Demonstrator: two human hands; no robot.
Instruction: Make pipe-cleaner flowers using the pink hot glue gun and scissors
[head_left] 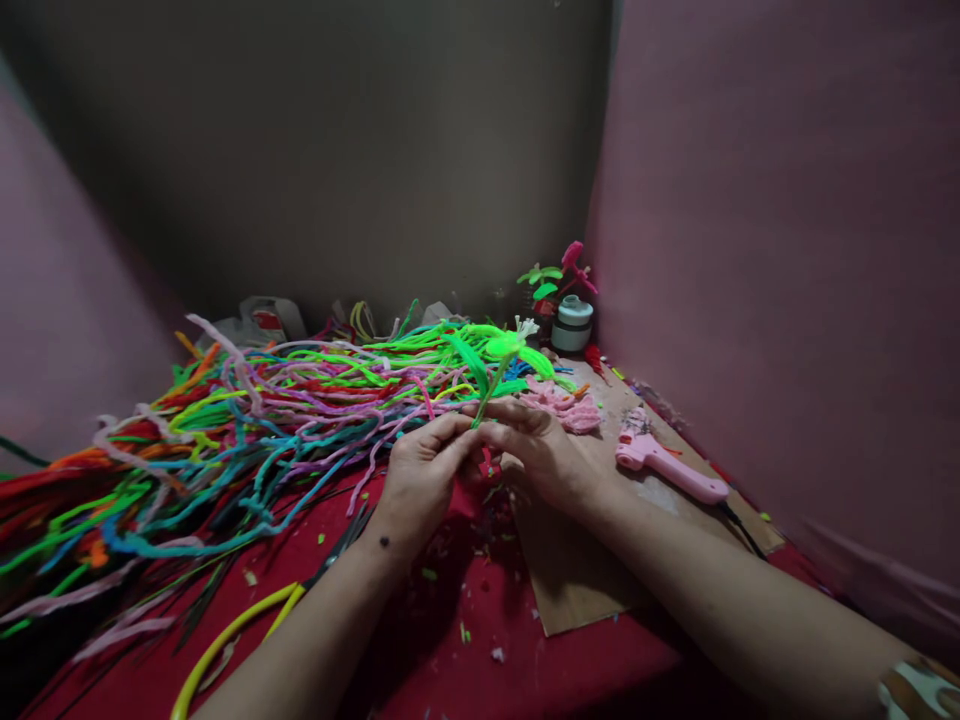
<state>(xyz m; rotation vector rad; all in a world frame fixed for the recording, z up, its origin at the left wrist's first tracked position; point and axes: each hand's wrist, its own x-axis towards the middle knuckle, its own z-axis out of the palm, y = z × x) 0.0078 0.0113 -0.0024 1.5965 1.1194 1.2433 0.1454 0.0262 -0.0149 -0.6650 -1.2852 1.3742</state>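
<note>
Both hands meet in the middle of the head view around a pipe-cleaner flower. It has bright green petals, a pale tufted centre and a thin green stem, and it stands tilted to the right. My left hand pinches the lower stem between thumb and fingers. From the other side, my right hand is closed on the same stem, its fingertips touching the left ones. The stem's lower end is hidden by my fingers.
A big heap of coloured pipe cleaners spreads to the left. Yellow-handled scissors lie by my left forearm. On cardboard at right are a pink corded tool and pink fuzzy pieces. Behind stands a jar near finished flowers.
</note>
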